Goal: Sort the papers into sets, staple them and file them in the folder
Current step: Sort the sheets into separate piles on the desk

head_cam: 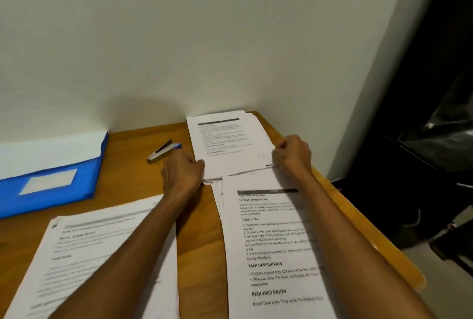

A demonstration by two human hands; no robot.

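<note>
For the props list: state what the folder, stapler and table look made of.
Folder: likely plastic, with a smooth blue sheen and a pale label.
Stapler: seemingly metal body, silvery glint, with a blue, probably plastic end.
Table: wood or wood-look laminate, orange-brown with faint grain.

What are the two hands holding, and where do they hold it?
Both hands grip the far paper stack: the left hand at its near-left corner, the right hand at its right edge.

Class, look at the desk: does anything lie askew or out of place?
Yes. The near-left paper set lies skewed across the desk, and loose sheets fan out from under the right-hand set.
</note>
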